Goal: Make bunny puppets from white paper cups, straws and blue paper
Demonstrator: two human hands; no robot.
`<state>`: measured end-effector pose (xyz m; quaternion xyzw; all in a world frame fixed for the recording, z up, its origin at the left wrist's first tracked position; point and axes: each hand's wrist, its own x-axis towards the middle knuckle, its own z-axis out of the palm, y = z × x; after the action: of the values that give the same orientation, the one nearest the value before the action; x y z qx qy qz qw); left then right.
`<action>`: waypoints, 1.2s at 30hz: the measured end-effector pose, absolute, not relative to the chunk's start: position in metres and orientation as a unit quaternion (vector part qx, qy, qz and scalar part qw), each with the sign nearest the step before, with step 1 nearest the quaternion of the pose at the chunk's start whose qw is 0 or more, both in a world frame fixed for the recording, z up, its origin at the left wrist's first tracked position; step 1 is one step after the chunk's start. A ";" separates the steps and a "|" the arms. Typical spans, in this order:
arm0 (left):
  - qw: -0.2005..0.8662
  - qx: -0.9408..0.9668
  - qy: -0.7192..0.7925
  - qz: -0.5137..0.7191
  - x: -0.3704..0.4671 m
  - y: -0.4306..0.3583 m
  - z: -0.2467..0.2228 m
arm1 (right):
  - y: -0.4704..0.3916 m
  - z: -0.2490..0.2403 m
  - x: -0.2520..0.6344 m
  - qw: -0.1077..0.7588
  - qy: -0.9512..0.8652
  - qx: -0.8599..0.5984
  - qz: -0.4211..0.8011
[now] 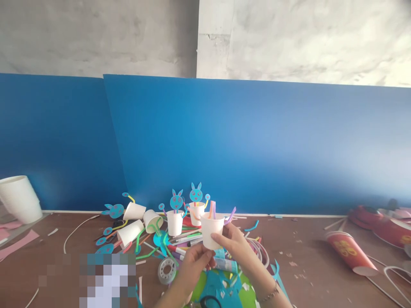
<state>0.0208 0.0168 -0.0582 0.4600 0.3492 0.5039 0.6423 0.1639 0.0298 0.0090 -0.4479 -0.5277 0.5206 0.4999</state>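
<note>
Head view, and I have a white tapered paper cup (210, 233) up above the brown surface (324, 265), just in front of two upright white cups (175, 223) with blue paper rabbit heads (176, 202). My right hand (236, 244) grips its side, thumb across the front! My left hand (197, 261) sits near the base, thumb and fingers drawn close; whether they pinch anything, I can't tell. Purple and orange straws (230, 215) poke out. Light, thin-walled, easily dented, I judge: gentle hold, low by the stiffer base.
</note>
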 end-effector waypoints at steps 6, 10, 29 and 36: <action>0.646 0.463 0.343 0.500 0.021 0.017 -0.059 | 0.028 0.011 0.164 0.484 -0.541 -0.441 0.528; 0.650 0.452 0.336 0.510 0.015 0.019 -0.053 | 0.028 0.012 0.167 0.485 -0.543 -0.447 0.519; 0.679 0.340 0.282 0.587 0.012 0.021 -0.043 | 0.037 0.001 0.171 0.469 -0.624 -0.484 0.396; 0.690 0.337 0.281 0.576 0.010 0.023 -0.046 | 0.034 -0.001 0.168 0.461 -0.667 -0.532 0.245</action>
<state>0.0095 0.0232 -0.0463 0.3373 0.2810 0.5758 0.6898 0.1685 0.0338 -0.0007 -0.5321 -0.6665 0.2454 0.4609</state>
